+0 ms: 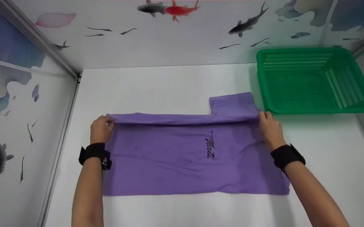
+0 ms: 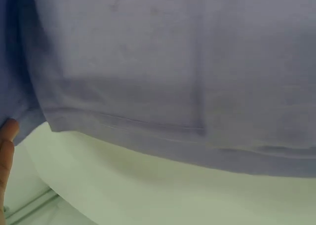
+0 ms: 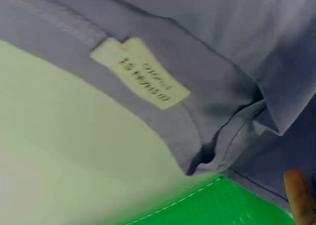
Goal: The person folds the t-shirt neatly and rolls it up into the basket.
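Note:
A purple T-shirt (image 1: 169,154) with dark lettering on its chest lies sideways on the white table. Its far edge is raised in a long fold, and one sleeve (image 1: 232,104) sticks out beyond that fold. At the fold's left end, my left hand (image 1: 101,129) pinches the cloth between thumb and fingers. My right hand (image 1: 271,130) grips the other end, close to the sleeve. The left wrist view shows the stitched hem (image 2: 128,126) hanging over the table. A white label (image 3: 143,74) inside the neckline appears in the right wrist view.
A green plastic basket (image 1: 314,110) with perforated sides stands at the back right, just beyond my right hand. Panels printed with fish (image 1: 248,23) wall in the white table (image 1: 156,88) at the back and left.

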The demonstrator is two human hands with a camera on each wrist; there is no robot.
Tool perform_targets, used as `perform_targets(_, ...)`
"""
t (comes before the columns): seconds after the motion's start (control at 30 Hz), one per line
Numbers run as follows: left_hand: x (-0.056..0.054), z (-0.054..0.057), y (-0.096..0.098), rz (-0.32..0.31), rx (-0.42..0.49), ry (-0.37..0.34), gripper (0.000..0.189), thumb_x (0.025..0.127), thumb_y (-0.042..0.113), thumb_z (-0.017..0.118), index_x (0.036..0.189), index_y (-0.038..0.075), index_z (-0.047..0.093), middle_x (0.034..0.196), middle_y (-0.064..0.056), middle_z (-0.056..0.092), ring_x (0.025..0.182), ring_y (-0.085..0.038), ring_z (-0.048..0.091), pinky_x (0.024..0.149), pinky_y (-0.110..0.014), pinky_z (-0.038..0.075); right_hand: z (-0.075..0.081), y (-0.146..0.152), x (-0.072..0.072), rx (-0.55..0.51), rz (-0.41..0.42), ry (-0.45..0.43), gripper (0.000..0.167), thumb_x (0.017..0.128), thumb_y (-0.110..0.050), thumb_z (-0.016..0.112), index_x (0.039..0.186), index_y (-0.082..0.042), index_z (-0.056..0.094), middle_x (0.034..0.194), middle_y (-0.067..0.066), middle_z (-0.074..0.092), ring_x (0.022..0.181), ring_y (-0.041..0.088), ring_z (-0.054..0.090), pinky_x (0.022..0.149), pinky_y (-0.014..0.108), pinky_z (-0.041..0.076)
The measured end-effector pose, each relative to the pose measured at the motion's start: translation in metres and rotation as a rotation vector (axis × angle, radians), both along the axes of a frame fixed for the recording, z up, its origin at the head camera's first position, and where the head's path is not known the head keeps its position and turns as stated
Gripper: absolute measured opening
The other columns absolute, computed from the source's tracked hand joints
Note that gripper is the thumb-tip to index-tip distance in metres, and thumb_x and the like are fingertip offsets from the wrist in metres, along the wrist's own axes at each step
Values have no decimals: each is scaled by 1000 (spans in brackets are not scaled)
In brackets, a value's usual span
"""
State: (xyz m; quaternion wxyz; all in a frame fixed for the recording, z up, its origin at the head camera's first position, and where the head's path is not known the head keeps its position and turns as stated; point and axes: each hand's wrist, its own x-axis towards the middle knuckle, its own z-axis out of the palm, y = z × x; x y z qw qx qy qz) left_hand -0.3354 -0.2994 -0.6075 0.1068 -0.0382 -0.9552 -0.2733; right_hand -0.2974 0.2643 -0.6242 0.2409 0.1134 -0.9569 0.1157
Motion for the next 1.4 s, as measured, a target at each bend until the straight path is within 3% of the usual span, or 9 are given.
perform_targets(0.3,32,-17,-10,-15,-9,22,9,79,-14,68,87,-11,70,85,-26,66,82,-42,64,76,-52,51,-12,11,16,11,40,47,19,84,12,62,86,7,45,80,25,49,52,39,49,40,49,44)
perform_targets(0.5,43,-23,-9,-44,-44,70,6,78,-14,68,83,-12,68,80,-24,64,76,-40,63,71,-51,52,-21,14,27,7,47,63,24,75,10,68,86,7,47,76,24,49,55,41,50,44,51,44)
perform_targets(0.63,49,-27,-10,-40,-49,82,6,76,-15,68,80,-11,67,78,-23,62,73,-39,63,68,-50,51,-25,17,34,14,55,12,28,72,8,72,86,6,48,76,23,49,60,42,51,52,52,45)
perform_targets(0.77,53,-31,-10,-48,-104,-1,4,77,-14,66,78,-10,67,79,-23,62,74,-42,60,68,-53,50,-26,22,41,4,18,-145,17,74,7,66,85,5,52,79,25,56,73,45,54,62,55,44)
perform_targets(0.93,51,-19,-3,33,-172,-246,18,82,-4,56,86,-5,73,92,-23,65,88,-45,53,79,-60,40,-20,31,46,-67,-67,-351,8,78,6,54,83,4,61,83,25,64,84,46,54,69,58,41)
perform_targets(1.03,43,-10,12,78,-175,-324,24,84,3,53,93,-4,74,99,-25,64,95,-43,49,83,-58,33,-12,36,43,-124,-73,-319,9,80,8,55,82,6,64,81,25,65,81,47,55,69,60,43)
perform_targets(1.17,23,-1,50,62,-139,-253,23,87,6,55,97,-4,74,103,-25,63,102,-43,49,87,-58,33,-1,30,29,-196,-42,-242,7,84,11,59,86,11,65,84,28,65,82,48,58,73,58,47)
perform_targets(1.27,3,5,94,24,-93,-179,19,88,8,60,98,-1,74,102,-23,63,103,-42,52,87,-57,37,6,16,14,-223,-30,-274,11,87,10,58,94,14,65,92,31,65,89,49,59,79,56,49)
perform_targets(1.4,-17,9,166,-39,5,-169,19,91,12,64,103,0,74,100,-20,64,100,-39,54,85,-54,40,10,-5,-8,-251,-37,-339,18,89,9,54,103,16,64,100,33,63,94,49,60,82,55,50)
